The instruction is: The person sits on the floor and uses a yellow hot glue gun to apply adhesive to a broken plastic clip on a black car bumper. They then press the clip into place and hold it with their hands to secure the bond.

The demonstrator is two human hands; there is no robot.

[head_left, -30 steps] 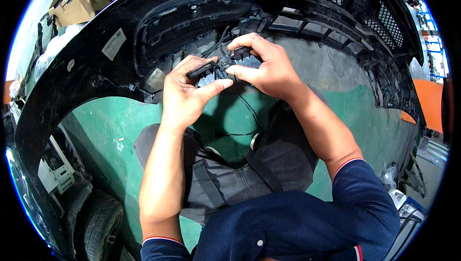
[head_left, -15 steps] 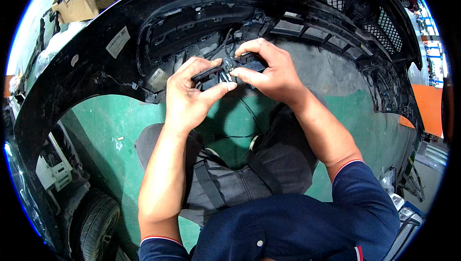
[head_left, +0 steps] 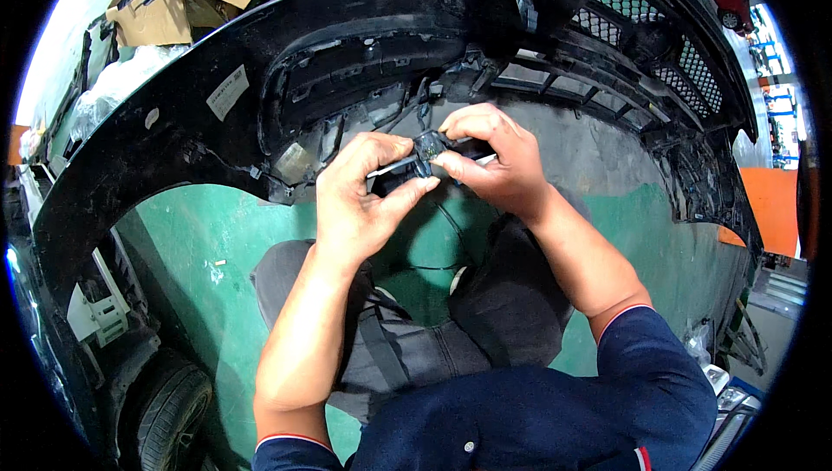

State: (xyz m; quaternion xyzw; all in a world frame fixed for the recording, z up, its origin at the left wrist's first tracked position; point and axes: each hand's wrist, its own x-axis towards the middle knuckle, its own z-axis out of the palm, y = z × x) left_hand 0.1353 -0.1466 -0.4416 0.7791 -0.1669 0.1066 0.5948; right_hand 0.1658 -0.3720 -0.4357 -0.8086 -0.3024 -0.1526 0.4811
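A small black plastic part (head_left: pixel 427 147), dark and glossy on top, is held between my two hands, above my knees. My left hand (head_left: pixel 355 189) pinches its left side with thumb and fingers, a flat black piece running beneath the fingers. My right hand (head_left: pixel 498 155) grips the right side, thumb below and index finger above. A thin dark cable (head_left: pixel 451 221) hangs below the hands. Just beyond stands a large black car bumper (head_left: pixel 195 124), its inner side toward me. Its wiring harness (head_left: pixel 425 94) reaches close to my hands. My fingers hide much of the part.
The bumper curves around me on a green floor (head_left: pixel 199 237). A tyre (head_left: pixel 173 410) and a white metal bracket (head_left: pixel 104 315) lie at the left. Torn cardboard (head_left: pixel 152 16) and clear plastic wrap (head_left: pixel 130 81) are at the far left. An orange panel (head_left: pixel 767 211) stands at the right.
Both hands and the black part have shifted nearer to me and slightly right in the picture. The part is turned so that its glossy top shows more. Both hands keep their grip.
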